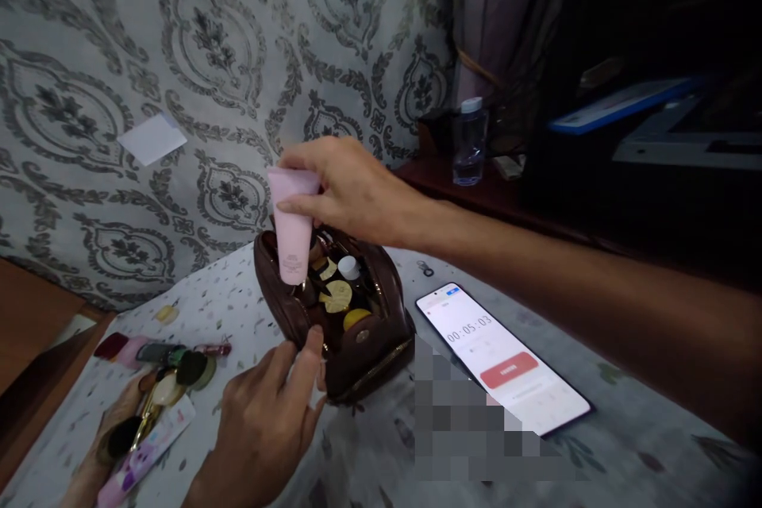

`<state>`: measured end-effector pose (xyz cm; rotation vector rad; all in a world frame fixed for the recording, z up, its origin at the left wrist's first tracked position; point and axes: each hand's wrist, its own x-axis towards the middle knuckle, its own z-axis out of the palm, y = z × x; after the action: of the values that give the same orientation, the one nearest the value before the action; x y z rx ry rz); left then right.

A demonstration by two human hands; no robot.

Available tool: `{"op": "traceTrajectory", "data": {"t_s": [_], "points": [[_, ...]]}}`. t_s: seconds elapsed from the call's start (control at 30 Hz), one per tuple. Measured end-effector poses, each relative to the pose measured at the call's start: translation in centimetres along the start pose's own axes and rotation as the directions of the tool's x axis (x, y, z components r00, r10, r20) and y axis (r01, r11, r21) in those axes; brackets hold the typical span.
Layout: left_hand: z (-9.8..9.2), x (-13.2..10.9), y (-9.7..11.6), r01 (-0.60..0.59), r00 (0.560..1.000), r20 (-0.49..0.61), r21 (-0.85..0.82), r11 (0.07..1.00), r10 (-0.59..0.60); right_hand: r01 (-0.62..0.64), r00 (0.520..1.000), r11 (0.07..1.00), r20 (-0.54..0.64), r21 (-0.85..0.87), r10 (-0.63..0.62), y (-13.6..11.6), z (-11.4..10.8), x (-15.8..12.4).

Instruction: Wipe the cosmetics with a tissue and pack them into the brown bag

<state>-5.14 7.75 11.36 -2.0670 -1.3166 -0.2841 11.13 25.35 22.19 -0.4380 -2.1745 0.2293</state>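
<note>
My right hand (342, 186) grips a pink tube (294, 230) by its upper part, holding it upright over the left side of an open brown bag (381, 357). Inside the bag lie several items, among them a white cap (348, 267), a round gold-coloured piece (336, 297) and a yellow item (357, 320). My left hand (267, 413) is at the bag's near left edge, its index finger on the rim; its fingers are partly bent, and what they pinch, if anything, is hidden.
At the left, another person's hand (101, 436) is beside brushes and a white-and-purple tube (146, 452). A lit phone (506, 361) lies right of the bag. A clear bottle (470, 143) stands behind; a paper (152, 140) is on the patterned wall.
</note>
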Motion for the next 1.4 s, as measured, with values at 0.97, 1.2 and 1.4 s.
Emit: {"op": "traceTrajectory", "data": {"t_s": [0.97,1.2,1.4], "points": [[0.3,-0.4,0.1,0.012,1.0,-0.008,-0.014,1.0,-0.012,-0.145,0.824,0.968,0.516,-0.206,0.233,0.2,6.7,-0.8],[0.6,-1.1,0.2,0.047,0.999,0.028,-0.016,0.999,-0.046,-0.182,0.799,0.945,0.519,-0.271,0.303,-0.8,5.2,-0.5],[-0.2,-1.3,0.7,0.112,0.984,0.15,-0.067,0.991,-0.101,-0.154,0.846,0.955,0.465,-0.255,0.261,-0.1,6.1,-0.4]]}}
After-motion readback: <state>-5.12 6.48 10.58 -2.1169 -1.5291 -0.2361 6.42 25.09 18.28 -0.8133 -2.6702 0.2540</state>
